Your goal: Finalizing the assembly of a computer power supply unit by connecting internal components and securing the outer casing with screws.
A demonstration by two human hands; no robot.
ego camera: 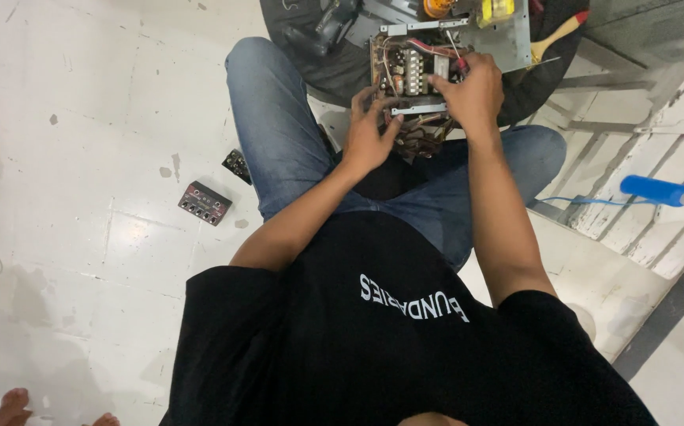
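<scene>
Left hand point(369, 134) was spread, bracing the circuit board point(409, 87); right hand point(472, 91) just beside it pinched a red-handled tool point(462, 67). Board looked stiff but fragile, so I'd grip its metal frame edges.

Glossy white tiled floor point(97, 118) with dark scuffs, small black rectangular box with red trim point(205, 203) lying on it, white painted slatted wooden pallet point(657, 158) at right, bright overhead light reflected
</scene>
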